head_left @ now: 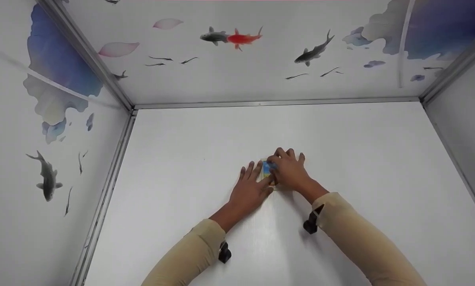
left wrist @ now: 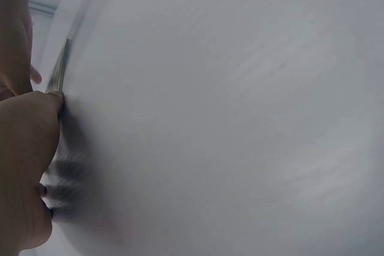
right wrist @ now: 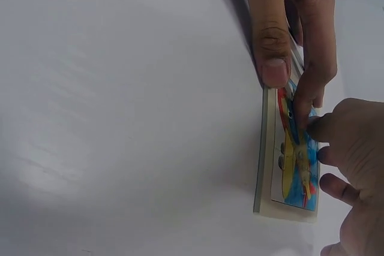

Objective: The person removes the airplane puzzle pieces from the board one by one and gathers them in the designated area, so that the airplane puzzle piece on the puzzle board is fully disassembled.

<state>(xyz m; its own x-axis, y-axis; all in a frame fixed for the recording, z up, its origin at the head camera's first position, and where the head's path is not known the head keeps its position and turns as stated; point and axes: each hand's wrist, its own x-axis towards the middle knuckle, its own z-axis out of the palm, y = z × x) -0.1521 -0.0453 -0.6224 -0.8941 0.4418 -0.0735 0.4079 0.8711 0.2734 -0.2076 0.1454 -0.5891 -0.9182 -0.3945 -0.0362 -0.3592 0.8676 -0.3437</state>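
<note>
A small picture puzzle (right wrist: 291,175) lies in a pale wooden board on the white table, showing a yellow and red aeroplane-like shape on blue. My left hand (head_left: 251,192) holds its near left part, with the thumb along the front edge and the bent index finger on the picture; the other fingers spread over the table. From the right, my right hand (head_left: 291,171) reaches onto the picture with curled thumb and index finger, pinching at its far side. Both hands cover much of the puzzle in the head view. Edge-on, the board (left wrist: 59,70) appears beside the left thumb.
The white table (head_left: 181,139) surrounds both hands. White panels enclose it at the back and sides, the back wall (head_left: 261,79) printed with fish and petals. A metal rail (head_left: 221,106) runs along the far edge. Small black cameras (head_left: 310,224) hang at both cuffs.
</note>
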